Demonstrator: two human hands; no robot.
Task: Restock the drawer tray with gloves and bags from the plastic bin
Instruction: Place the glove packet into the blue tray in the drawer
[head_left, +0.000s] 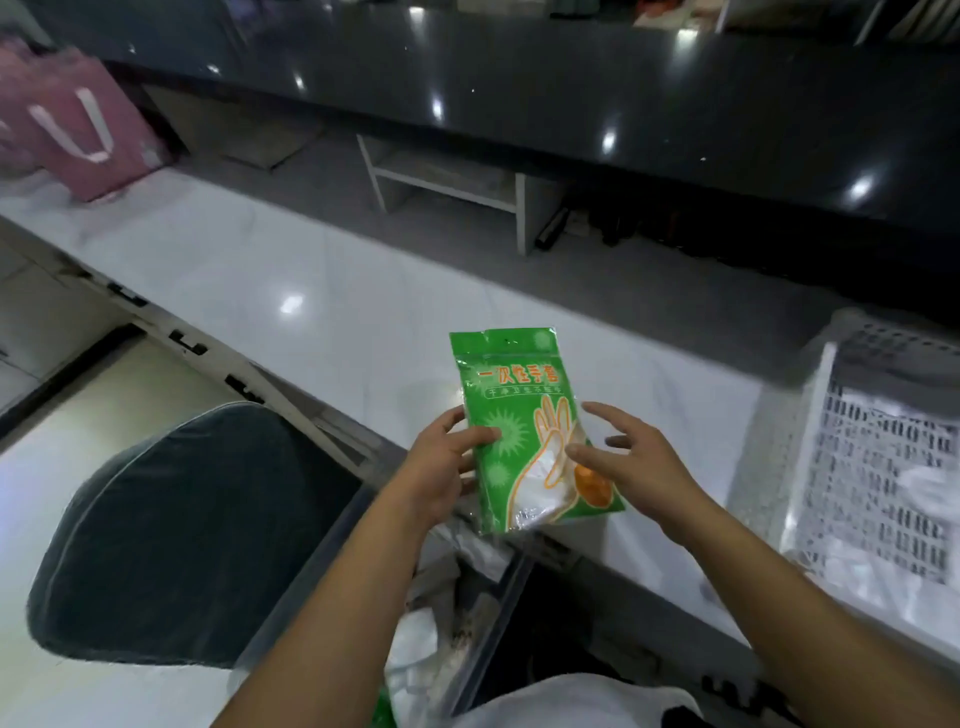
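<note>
I see left hand (441, 462) gripping green glove packet (524, 431) above desk (322, 291) near edge; right hand (628, 462) open, fingertips touching packet; white basket (826, 415) right.

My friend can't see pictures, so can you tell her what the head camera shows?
A person's left hand holds up a green packet of disposable gloves over a white counter, while the open right hand touches its front. A white slotted tray sits at the right, and a clear plastic bin of bags is below.
</note>
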